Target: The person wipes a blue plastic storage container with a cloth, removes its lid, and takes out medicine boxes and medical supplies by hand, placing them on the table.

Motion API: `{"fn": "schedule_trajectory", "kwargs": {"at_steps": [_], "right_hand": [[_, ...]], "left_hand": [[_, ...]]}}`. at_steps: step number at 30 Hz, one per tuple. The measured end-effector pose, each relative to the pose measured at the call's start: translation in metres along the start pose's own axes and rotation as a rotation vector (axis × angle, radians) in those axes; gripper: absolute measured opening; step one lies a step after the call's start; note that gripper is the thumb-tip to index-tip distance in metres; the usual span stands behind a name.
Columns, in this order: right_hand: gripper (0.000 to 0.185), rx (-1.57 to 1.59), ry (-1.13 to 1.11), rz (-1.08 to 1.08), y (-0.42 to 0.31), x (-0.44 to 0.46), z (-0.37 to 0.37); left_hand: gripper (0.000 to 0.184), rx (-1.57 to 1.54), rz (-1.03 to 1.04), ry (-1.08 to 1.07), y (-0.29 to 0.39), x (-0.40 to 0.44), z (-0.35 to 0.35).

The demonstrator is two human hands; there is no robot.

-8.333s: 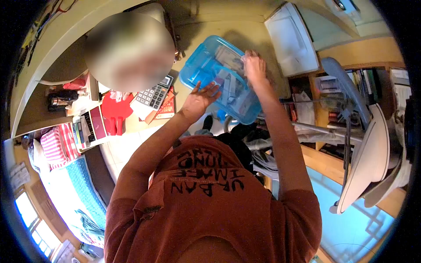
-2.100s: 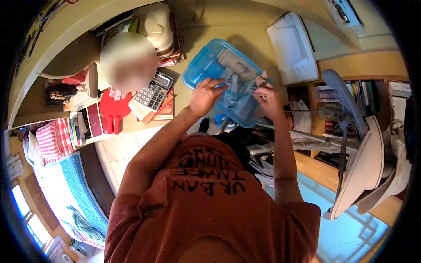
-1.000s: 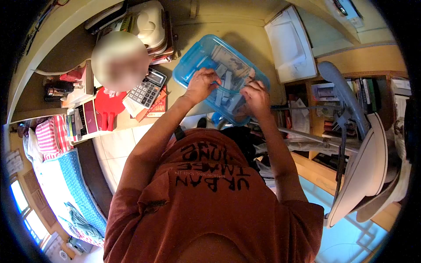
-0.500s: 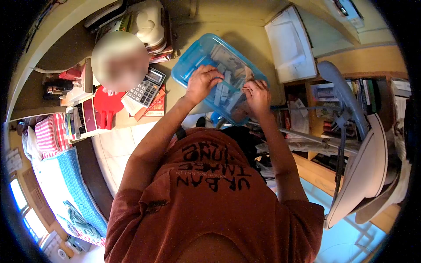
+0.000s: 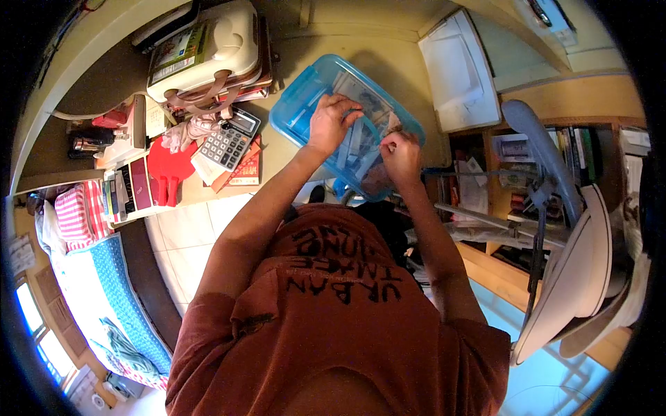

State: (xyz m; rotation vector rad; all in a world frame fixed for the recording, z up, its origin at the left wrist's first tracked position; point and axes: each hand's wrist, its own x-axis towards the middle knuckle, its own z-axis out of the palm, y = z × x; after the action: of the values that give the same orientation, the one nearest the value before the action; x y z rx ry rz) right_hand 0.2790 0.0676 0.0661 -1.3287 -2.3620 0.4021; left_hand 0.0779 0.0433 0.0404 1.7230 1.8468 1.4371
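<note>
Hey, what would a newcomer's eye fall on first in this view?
Probably the translucent blue bin on the desk, with the left hand and right hand over it. The bright red item beside the calculator, to the bin's left, would likely come next. Over at the far left, the red-and-white striped cloth also stands out.

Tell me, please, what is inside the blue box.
Pale, paper-like pieces show in the blue box; anything beneath them or behind the left hand and right hand is covered.
</note>
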Motion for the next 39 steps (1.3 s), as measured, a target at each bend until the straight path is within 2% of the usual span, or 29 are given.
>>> {"fn": "schedule_trajectory", "kwargs": {"at_steps": [1, 3, 4, 6, 13, 17, 19, 21, 23, 25, 26, 28, 29, 31, 32, 33, 35, 39], "right_hand": [[0.009, 0.0, -0.003, 0.002, -0.004, 0.0, -0.001], [0.01, 0.029, -0.029, 0.216, -0.014, 0.002, -0.005], [0.01, 0.03, -0.031, 0.21, -0.014, 0.001, -0.005], [0.012, -0.015, -0.036, 0.06, -0.014, -0.005, -0.004], [0.013, -0.072, 0.023, 0.106, -0.025, -0.003, -0.002], [0.014, 0.029, 0.078, 0.102, -0.012, -0.009, 0.008], [0.015, 0.067, 0.084, 0.101, 0.005, -0.005, 0.011], [0.015, 0.167, 0.27, 0.033, 0.019, -0.002, 0.014], [0.016, 0.205, 0.221, 0.106, 0.018, -0.008, 0.011], [0.015, -0.033, 0.21, -0.019, 0.003, -0.013, 0.001], [0.015, -0.031, 0.21, -0.028, -0.004, -0.018, -0.002], [0.018, -0.251, 0.237, -0.123, -0.02, -0.029, -0.003], [0.018, -0.244, 0.237, -0.138, -0.017, -0.028, -0.003], [0.019, -0.12, 0.047, -0.177, 0.0, -0.023, -0.01], [0.019, 0.044, 0.004, -0.052, 0.004, -0.015, -0.011], [0.019, 0.043, 0.0, -0.063, 0.015, -0.004, -0.009], [0.02, 0.364, 0.03, 0.127, 0.039, 0.017, 0.0], [0.016, 0.531, -0.075, 0.124, -0.027, 0.065, -0.035]], "left_hand": [[0.017, 0.004, -0.006, -0.002, 0.0, -0.002, 0.001], [0.018, -0.004, 0.007, 0.016, 0.002, -0.004, 0.001], [0.019, -0.008, 0.023, 0.038, 0.002, -0.004, 0.0], [0.021, -0.025, 0.018, 0.037, 0.002, -0.005, -0.003], [0.024, -0.034, 0.052, 0.009, -0.004, -0.005, -0.003], [0.027, -0.029, 0.104, -0.003, -0.005, -0.012, -0.011], [0.038, -0.073, 0.132, -0.006, -0.003, -0.01, -0.012], [0.044, -0.083, 0.133, -0.033, -0.004, -0.013, -0.014], [0.05, -0.089, 0.131, -0.066, -0.006, -0.018, -0.015], [0.064, -0.114, 0.061, 0.014, 0.005, -0.023, -0.017], [0.064, -0.11, 0.061, 0.022, 0.01, -0.027, -0.019], [0.07, 0.006, 0.048, -0.123, 0.02, -0.039, -0.025], [0.07, 0.016, 0.044, -0.11, 0.024, -0.042, -0.026], [0.074, 0.16, 0.117, -0.16, 0.035, -0.049, -0.024], [0.072, 0.197, 0.104, -0.165, 0.04, -0.05, -0.025], [0.072, 0.199, 0.098, -0.154, 0.042, -0.048, -0.027], [0.066, 0.271, 0.111, -0.17, 0.044, -0.045, -0.029], [0.062, 0.228, 0.078, -0.12, 0.036, -0.057, -0.02]]}}
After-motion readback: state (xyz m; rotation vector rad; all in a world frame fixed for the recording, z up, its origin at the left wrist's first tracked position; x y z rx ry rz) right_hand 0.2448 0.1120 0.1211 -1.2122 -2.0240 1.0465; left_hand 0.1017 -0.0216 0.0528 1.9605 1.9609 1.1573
